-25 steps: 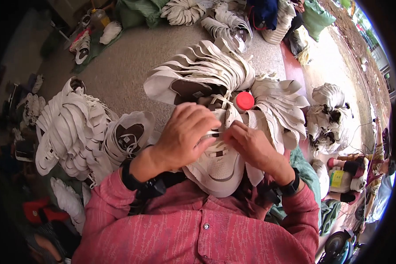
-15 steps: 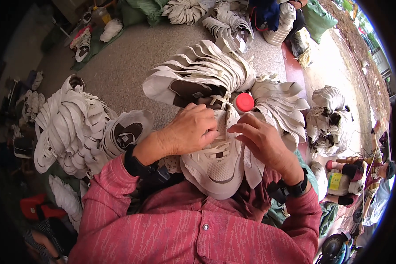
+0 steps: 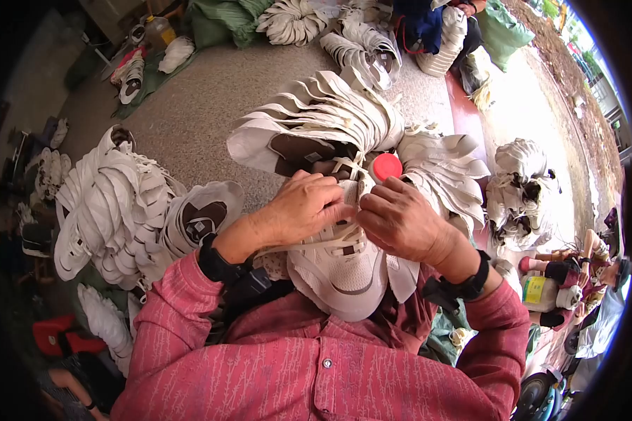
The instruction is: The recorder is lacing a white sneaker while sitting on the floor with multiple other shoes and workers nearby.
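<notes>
A white mesh shoe upper (image 3: 340,275) lies in my lap, its toe toward me. A pale shoelace (image 3: 303,246) runs loosely across its front to the left. My left hand (image 3: 300,208) is closed at the left edge of the lacing opening, thumb toward the middle. My right hand (image 3: 405,220) is closed over the opposite side, its fingertips pinched close to the left thumb. Exactly what lies inside both pinches is hidden. Just beyond the right hand stands a container with a red cap (image 3: 387,167).
A fanned stack of shoe uppers (image 3: 330,116) lies ahead, with another bundle (image 3: 446,168) beside the red cap. More white uppers (image 3: 112,203) are piled at left and bundled (image 3: 523,189) at right. Another person (image 3: 470,8) sits at the far right by a green sack (image 3: 504,31).
My right hand has closed from spread fingers and moved left toward the left hand. A length of shoelace now stretches across the shoe's front to the left.
</notes>
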Action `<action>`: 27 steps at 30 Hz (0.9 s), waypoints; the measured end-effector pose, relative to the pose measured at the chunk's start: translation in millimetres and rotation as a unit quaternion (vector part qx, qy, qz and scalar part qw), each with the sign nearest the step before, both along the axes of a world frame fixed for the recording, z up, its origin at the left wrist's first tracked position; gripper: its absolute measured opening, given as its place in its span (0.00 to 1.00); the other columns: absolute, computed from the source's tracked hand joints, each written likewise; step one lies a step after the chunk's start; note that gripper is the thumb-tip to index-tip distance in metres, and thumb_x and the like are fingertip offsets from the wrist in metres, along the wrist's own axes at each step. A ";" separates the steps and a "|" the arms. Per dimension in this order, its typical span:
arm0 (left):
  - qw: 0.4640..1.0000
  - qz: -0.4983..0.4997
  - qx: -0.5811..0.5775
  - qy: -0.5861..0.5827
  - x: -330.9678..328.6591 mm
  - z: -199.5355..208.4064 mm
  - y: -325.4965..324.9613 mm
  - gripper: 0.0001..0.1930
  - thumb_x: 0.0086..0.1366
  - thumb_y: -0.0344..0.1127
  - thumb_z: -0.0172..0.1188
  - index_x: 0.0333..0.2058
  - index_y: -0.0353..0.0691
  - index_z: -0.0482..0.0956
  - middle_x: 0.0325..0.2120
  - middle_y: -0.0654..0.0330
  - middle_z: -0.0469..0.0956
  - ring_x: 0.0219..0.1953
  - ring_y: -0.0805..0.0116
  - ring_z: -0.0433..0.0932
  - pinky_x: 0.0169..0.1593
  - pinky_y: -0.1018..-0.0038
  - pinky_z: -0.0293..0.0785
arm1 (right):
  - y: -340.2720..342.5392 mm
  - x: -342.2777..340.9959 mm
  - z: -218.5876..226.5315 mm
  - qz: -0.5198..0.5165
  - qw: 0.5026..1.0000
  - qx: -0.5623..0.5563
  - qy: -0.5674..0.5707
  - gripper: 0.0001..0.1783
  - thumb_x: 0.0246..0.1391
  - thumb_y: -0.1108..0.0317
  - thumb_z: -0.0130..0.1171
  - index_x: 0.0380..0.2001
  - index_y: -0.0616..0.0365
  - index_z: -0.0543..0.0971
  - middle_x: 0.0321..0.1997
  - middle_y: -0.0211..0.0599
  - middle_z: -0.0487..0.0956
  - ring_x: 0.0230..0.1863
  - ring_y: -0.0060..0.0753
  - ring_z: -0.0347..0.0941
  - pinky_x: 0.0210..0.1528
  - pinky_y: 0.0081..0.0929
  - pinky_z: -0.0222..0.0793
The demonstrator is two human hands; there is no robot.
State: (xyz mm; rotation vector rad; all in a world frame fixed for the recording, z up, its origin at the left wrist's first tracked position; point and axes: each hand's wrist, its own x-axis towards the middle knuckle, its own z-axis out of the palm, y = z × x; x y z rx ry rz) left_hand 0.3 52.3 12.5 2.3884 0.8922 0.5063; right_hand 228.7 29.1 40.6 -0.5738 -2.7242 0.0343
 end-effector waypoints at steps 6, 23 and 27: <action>0.998 -0.046 -0.033 0.018 -3.8 12.0 2.0 0.15 0.60 0.50 0.62 0.27 0.43 0.77 0.29 0.61 0.74 0.39 0.61 0.73 0.48 0.67 0.61 | -16.9 -0.7 -41.2 -0.130 0.985 0.086 0.070 0.12 0.37 0.65 0.63 0.21 0.53 0.69 0.24 0.31 0.64 0.25 0.33 0.65 0.31 0.29 0.60; 0.918 0.147 -0.245 -0.275 -2.1 8.0 -2.6 0.08 0.64 0.38 0.60 0.31 0.41 0.78 0.28 0.67 0.76 0.33 0.74 0.73 0.44 0.76 0.68 | -20.5 4.8 -52.1 -0.119 0.946 -0.190 0.235 0.07 0.42 0.71 0.55 0.27 0.59 0.71 0.27 0.40 0.70 0.27 0.43 0.72 0.28 0.36 0.67; 0.970 0.136 0.173 -0.103 -29.3 27.5 -39.3 0.12 0.53 0.39 0.69 0.34 0.43 0.77 0.30 0.60 0.75 0.36 0.60 0.74 0.44 0.67 0.67 | -18.8 -1.0 -22.0 -0.205 0.929 -0.202 0.231 0.10 0.48 0.66 0.57 0.33 0.59 0.74 0.39 0.42 0.72 0.32 0.43 0.75 0.32 0.38 0.71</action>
